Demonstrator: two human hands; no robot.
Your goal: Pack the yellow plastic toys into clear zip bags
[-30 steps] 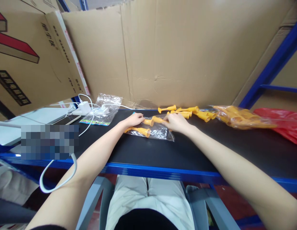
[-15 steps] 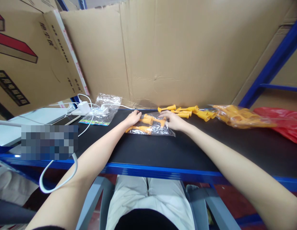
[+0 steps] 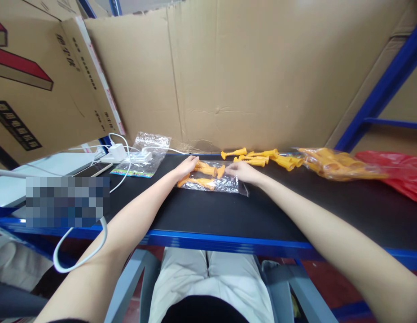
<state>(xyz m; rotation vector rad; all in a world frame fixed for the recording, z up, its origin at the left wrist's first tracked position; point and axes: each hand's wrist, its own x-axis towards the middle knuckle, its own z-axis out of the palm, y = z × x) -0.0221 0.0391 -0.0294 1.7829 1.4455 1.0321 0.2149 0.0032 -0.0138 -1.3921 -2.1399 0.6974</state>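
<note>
A clear plastic bag (image 3: pixel 225 185) lies flat on the black tabletop with several yellow-orange plastic pieces (image 3: pixel 205 169), narrow with flared ends, inside it. My left hand (image 3: pixel 187 168) is closed on the bag's upper left part, over the ends of the upper pieces. At the bag's right side, my right hand (image 3: pixel 241 172) has its fingers pinched together on the film, close to the flared end of one piece. Its exact fingertip contact is partly hidden. Behind that hand lie several loose yellow pieces (image 3: pixel 258 158) of the same kind.
To the right are a filled clear bag of yellow pieces (image 3: pixel 336 163) and a red plastic bag (image 3: pixel 393 172). On the left lie another clear bag (image 3: pixel 152 161), a white charger with cables (image 3: pixel 117 151), a phone (image 3: pixel 94 169) and a laptop (image 3: pixel 56 166). Cardboard (image 3: pixel 248 80) stands behind.
My right hand has drawn its fingers together and lower along the bag's right side. The right piece inside has shifted left, nearer the others. My left hand stays at the left end.
</note>
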